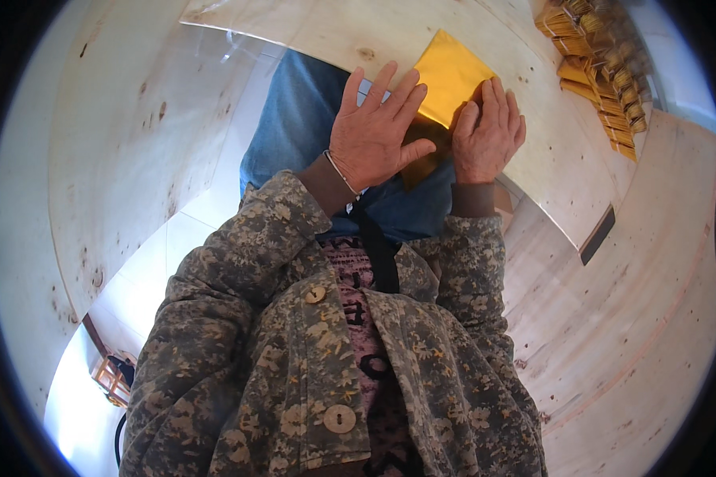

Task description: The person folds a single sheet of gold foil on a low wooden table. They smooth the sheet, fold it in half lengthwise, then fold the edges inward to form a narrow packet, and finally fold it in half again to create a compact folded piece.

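A shiny gold foil sheet (pixel 452 75) lies at the near edge of the wooden table (pixel 541 135), one corner pointing away from me. A darker brownish-gold part hangs below the table edge, between my wrists. My left hand (pixel 378 127) is open, back up, with fingers spread. Its fingertips are close beside the sheet's left edge; whether they touch it I cannot tell. At the sheet's right corner rests my right hand (pixel 488 133), fingers stretched forward and thumb apart. The fingertips meet the foil's edge, and nothing shows gripped in them.
Several bundles of folded gold paper (pixel 601 71) are lined up on the far right of the table. A dark strip (pixel 597 235) sits at the table's right corner. Pale wooden panels stand left and right. A wooden chair (pixel 113 380) is at the lower left.
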Available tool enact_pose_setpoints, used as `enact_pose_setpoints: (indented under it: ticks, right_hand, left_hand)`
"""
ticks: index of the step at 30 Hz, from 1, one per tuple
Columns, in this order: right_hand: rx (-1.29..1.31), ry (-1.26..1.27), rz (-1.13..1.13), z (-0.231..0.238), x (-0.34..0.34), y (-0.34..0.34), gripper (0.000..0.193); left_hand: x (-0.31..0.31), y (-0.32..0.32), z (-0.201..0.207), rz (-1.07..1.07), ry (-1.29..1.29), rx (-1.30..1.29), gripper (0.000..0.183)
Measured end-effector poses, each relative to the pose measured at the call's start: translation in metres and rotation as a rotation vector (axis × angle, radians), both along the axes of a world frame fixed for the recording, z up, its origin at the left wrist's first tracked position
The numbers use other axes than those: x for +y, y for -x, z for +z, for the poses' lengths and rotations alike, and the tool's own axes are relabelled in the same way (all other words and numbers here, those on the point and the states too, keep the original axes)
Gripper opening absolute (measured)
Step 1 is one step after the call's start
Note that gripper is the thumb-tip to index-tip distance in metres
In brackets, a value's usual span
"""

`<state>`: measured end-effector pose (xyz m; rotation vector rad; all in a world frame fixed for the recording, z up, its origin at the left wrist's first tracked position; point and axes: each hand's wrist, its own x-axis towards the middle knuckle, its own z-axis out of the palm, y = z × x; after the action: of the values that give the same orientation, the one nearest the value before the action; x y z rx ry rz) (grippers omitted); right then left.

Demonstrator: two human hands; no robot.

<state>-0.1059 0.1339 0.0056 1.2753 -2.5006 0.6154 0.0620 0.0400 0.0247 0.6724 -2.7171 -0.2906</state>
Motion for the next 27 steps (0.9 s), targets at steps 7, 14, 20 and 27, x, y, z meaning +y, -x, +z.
enact_pose_setpoints:
  ticks: [7, 14, 20, 27]
  right_hand:
    - [-0.004, -0.025, -0.011, -0.001, 0.001, 0.0, 0.041]
    - [-0.011, -0.022, -0.002, -0.001, 0.001, 0.001, 0.041]
    - [-0.012, 0.002, -0.001, -0.001, 0.0, 0.0, 0.04]
    - [-0.014, -0.006, 0.007, -0.001, 0.0, 0.001, 0.04]
  left_hand:
    - [-0.003, 0.002, -0.004, -0.008, 0.062, -0.036, 0.07]
    - [-0.004, 0.007, 0.002, 0.003, 0.12, -0.086, 0.072]
    - [-0.001, 0.015, 0.007, 0.027, 0.052, 0.009, 0.074]
    - [-0.002, 0.018, 0.002, -0.009, 0.042, -0.04, 0.074]
